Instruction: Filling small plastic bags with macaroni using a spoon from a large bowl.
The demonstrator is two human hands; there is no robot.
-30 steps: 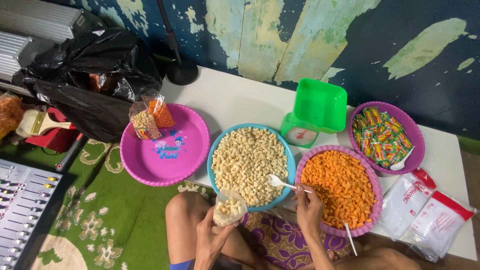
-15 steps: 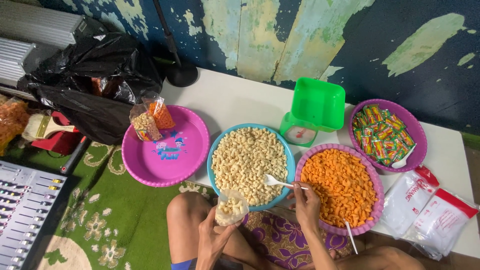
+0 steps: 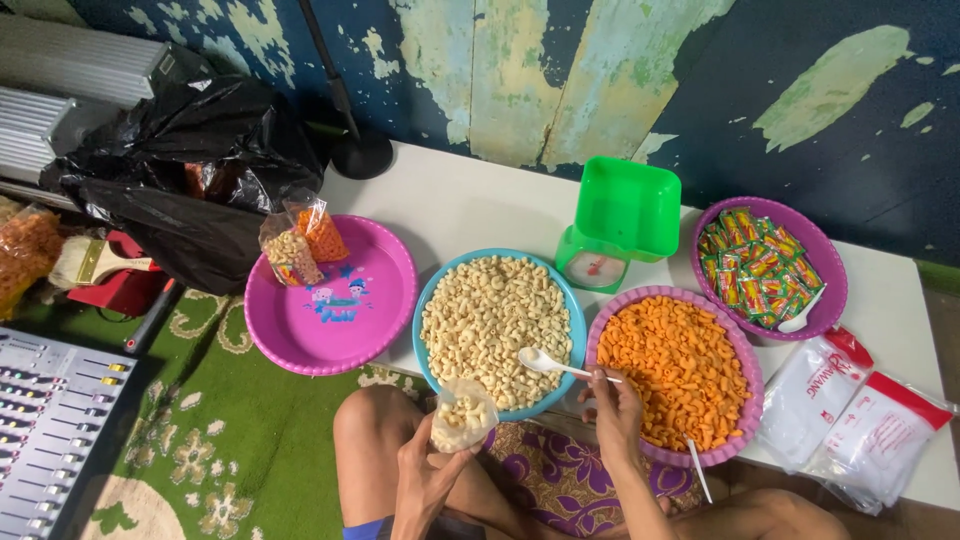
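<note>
- Left hand low down by the knee, fingers closed round a small clear bag partly full of pale puffs, bag mouth open at the top.
- Right hand just beside it, fingers pinched shut on the handle of a white spoon.
- Spoon bowl out over the near edge of the blue bowl, just above the pale puffs, a little up and right of the bag.
- Bare knees and a purple flowered cloth under both hands.
- Green patterned rug to the left, with a grey board of knobs and sliders at the far left corner.
- Purple bowl of orange snacks right next to the right hand, with another white spoon handle sticking out over its near rim.
- Two flat packs of clear bags with red tops on the right end of the white table.
- Pink bowl to the left of the blue one, with two filled little bags leaning on its far rim.
- Green scale behind the blue bowl.
- Another purple bowl farther right, full of small green and orange packets, with a white spoon in it.
- Black plastic sack far left, and a black stand foot beside it.
- Peeling blue and green wall at the very back.
</note>
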